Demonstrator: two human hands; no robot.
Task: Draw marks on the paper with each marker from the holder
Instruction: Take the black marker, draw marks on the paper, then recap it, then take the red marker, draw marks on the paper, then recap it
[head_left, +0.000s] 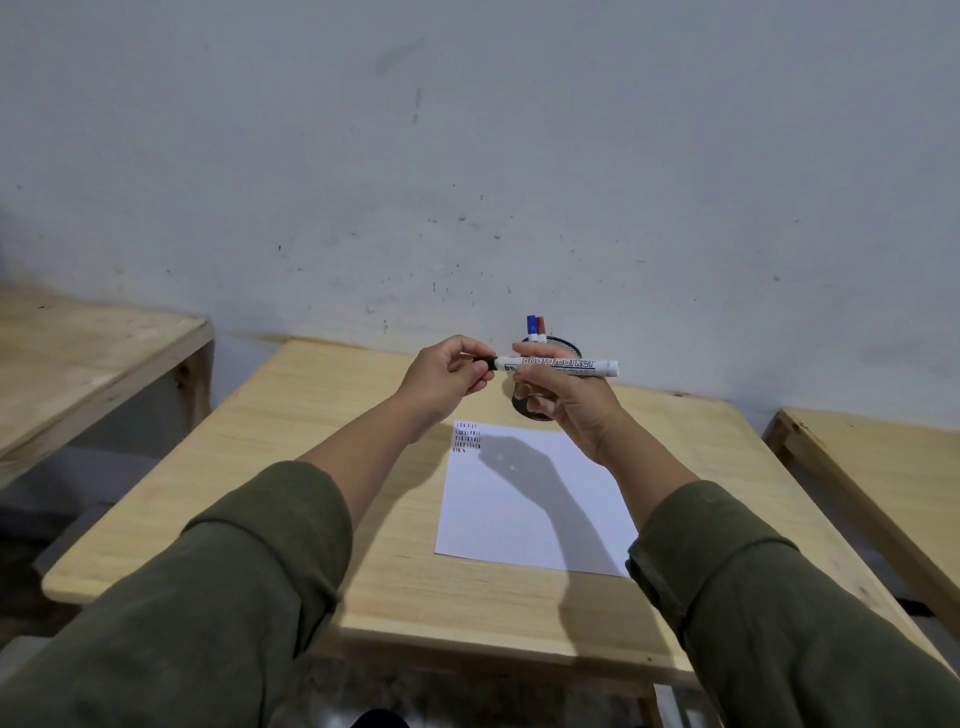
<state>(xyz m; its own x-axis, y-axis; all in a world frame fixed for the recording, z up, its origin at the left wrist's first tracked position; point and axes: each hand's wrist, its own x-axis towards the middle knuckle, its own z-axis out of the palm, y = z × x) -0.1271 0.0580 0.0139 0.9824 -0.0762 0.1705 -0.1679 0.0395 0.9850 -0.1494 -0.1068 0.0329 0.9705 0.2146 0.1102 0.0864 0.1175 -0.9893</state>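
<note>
— Holding a white board marker (558, 365) level above the wooden table (322, 457), both hands raised in front of the wall (467, 156)?

— Yes. Gripped by the right hand (563, 402) round the white barrel, fingers curled and clamped on it, thumb up behind the printed lettering. Pinched at its black end by the left hand (447, 382), fingers closed tight on that end. Whether cap or tip under those fingers, could not tell.

— And the other markers?

— Stood upright in the black mesh holder (558, 344), at the far side of the table, close to the wall. Two seen: a blue-capped marker (531, 326) and a red-capped marker (541, 326), touching side by side. Holder mostly hidden behind the right hand.

— Paper?

— White sheet (535, 509) lay flat on the table, just this side of the holder, below the raised hands. Carried several short rows of small marks (466, 438) at its far left corner, mostly black with some red. Rest of the sheet blank, crossed by the shadow of hand and forearm.

— Anything else?

— Olive-green sleeves (218, 597) pushed back from both forearms. More wooden tables to either side, one at left (78, 364), one at right (872, 467), each apart from the middle one.
</note>
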